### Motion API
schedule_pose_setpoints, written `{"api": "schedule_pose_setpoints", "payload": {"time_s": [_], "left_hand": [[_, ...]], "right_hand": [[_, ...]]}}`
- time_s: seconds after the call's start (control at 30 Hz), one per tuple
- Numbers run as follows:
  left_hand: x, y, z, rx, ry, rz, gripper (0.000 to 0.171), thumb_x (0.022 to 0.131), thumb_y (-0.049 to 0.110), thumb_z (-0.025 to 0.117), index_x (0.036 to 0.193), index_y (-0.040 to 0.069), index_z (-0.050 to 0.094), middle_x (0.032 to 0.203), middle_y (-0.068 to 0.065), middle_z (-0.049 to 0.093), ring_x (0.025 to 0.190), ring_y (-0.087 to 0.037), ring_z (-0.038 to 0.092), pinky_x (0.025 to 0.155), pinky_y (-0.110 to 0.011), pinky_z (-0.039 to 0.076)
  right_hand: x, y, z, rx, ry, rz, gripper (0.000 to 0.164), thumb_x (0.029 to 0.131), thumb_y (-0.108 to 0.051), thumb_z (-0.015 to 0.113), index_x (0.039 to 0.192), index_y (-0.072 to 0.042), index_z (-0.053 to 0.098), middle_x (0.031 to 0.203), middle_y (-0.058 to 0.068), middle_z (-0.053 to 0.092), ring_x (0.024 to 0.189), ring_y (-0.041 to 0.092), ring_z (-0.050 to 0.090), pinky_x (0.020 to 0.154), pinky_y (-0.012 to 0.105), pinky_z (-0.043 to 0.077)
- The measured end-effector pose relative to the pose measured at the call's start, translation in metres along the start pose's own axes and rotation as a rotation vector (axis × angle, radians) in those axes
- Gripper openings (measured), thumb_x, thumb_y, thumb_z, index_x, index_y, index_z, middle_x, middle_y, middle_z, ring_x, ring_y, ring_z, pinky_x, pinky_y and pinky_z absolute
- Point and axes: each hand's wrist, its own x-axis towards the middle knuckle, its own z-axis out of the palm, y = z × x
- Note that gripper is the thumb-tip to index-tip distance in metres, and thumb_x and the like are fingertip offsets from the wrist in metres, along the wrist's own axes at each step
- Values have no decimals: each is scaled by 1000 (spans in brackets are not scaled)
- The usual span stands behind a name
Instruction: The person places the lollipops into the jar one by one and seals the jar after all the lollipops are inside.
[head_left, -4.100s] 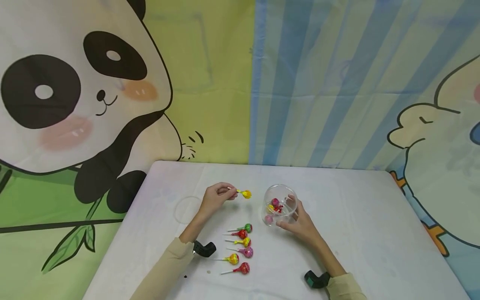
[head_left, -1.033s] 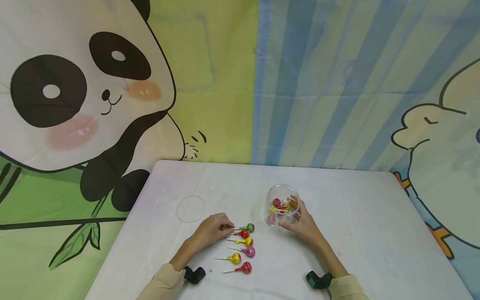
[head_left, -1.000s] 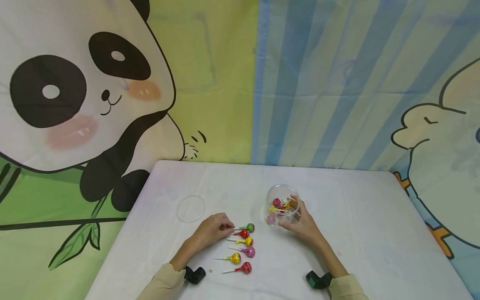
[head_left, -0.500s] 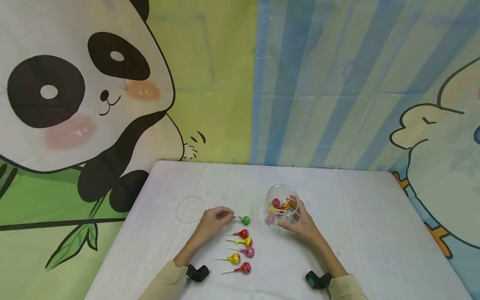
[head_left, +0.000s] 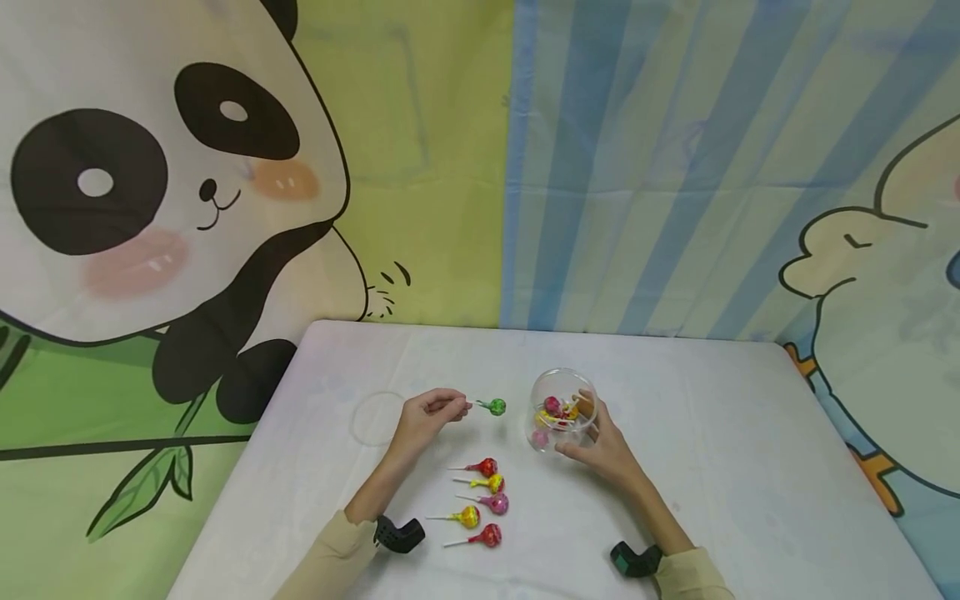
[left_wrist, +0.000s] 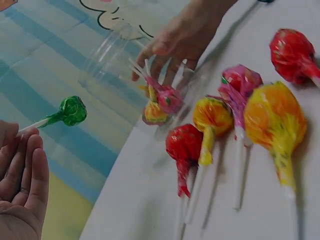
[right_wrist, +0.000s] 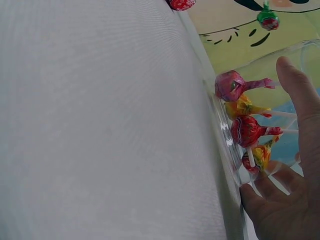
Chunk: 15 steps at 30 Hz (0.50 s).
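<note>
My left hand pinches the white stick of a green lollipop and holds it above the table, left of a clear jar. In the left wrist view the green lollipop points away from the fingertips. My right hand grips the jar from its right side, thumb and fingers spread round the wall. Several wrapped lollipops lie inside, among them a pink one and a red one in the right wrist view. The jar stands upright on the table.
A column of lollipops lies on the white table: a red one, a yellow one, a purple one, another yellow one and another red one. A clear round lid lies at the left.
My left hand took the green lollipop from the top of the column, lifted it and moved it away from me. A yellow lollipop it held earlier is out of it. The right hand stays on the jar.
</note>
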Motion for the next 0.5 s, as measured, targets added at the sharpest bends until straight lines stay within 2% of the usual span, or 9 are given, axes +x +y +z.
{"api": "schedule_pose_setpoints", "payload": {"time_s": [0.13, 0.23, 0.5], "left_hand": [[4, 18, 12, -27, -14, 7, 39, 89, 33, 70, 109, 0, 68, 102, -15, 74, 91, -20, 72, 82, -23, 57], [8, 30, 23, -35, -30, 23, 37, 90, 30, 69, 110, -1, 67, 103, -17, 73, 88, -13, 71, 83, -24, 57], [20, 46, 50, -68, -71, 58, 31, 91, 26, 68, 108, 0, 68, 103, -18, 73, 88, -14, 71, 82, -24, 57]], "right_hand": [[0, 0, -1, -12, 0, 9, 98, 75, -30, 83, 150, -15, 22, 154, 17, 36, 142, 42, 33, 109, 60, 32], [0, -1, -1, -19, 1, 15, 97, 76, -29, 82, 151, -16, 22, 154, 17, 36, 142, 42, 33, 109, 60, 32], [0, 0, -1, -28, -9, 27, 98, 76, -31, 82, 151, -16, 20, 154, 17, 36, 143, 43, 32, 108, 60, 33]]}}
